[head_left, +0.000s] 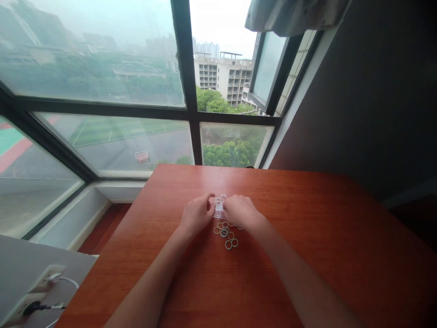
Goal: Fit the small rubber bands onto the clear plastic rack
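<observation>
A small clear plastic holder (219, 208) stands on the table between my two hands, with one or more rings at its top. My left hand (197, 213) curls its fingers against the holder's left side. On the other side my right hand (241, 209) is closed, knuckles up, close against the holder's right edge; its fingertips are hidden, so what they pinch cannot be made out. Several pale metal-looking rings (228, 245) lie loose on the wood just in front of the holder, some overlapping, a few partly under my right hand.
The reddish-brown wooden table (307, 237) reaches to a dark-framed window (194, 116) with one pane swung outward. A dark wall (341, 100) stands at the right. At lower left, wall sockets (44, 278) hold plugs with cables. A curtain (297, 16) hangs at top.
</observation>
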Available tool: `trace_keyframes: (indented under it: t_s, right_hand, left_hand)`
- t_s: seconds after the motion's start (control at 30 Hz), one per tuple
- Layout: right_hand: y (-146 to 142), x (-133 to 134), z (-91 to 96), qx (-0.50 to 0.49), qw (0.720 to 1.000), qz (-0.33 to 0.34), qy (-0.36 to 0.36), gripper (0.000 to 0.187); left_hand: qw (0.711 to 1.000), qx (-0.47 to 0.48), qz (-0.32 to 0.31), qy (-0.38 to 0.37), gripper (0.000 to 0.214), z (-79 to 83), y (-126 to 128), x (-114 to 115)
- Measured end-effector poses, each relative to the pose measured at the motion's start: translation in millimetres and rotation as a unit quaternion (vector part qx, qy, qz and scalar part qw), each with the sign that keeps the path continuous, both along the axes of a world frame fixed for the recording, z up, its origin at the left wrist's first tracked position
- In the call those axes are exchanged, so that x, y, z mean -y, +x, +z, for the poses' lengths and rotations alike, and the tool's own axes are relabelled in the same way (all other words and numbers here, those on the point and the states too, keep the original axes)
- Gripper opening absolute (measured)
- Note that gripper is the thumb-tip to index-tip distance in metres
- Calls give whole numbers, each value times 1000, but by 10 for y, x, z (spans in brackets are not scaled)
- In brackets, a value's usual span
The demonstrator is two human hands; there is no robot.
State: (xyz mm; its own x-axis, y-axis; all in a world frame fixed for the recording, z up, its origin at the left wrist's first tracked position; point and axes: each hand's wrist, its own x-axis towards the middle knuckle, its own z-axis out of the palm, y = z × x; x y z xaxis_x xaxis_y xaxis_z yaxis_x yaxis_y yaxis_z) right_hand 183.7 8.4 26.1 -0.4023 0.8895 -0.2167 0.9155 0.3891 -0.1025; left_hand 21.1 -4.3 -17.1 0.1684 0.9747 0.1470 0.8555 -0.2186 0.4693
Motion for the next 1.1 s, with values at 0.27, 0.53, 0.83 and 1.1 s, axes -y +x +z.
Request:
trace_keyframes:
  t_s: [0.27, 0.53, 0.83, 1.1]
  right_hand:
    - [99, 42, -90, -56, 997, -16, -44, 13]
    - [216, -29, -198, -141, 982, -6, -121, 8]
    - [340, -11, -231, -281, 956, -23, -81, 9]
    - [444, -133, -263, -295, 949, -94, 62, 15]
  left_hand:
    - [1000, -14, 12, -9, 39, -70, 44, 0]
    - [1000, -24, 5, -16, 36, -98, 71, 5]
    - [999, -30, 0, -15, 33, -44, 130, 49]
    - [999, -31, 11, -25, 37, -32, 188, 60]
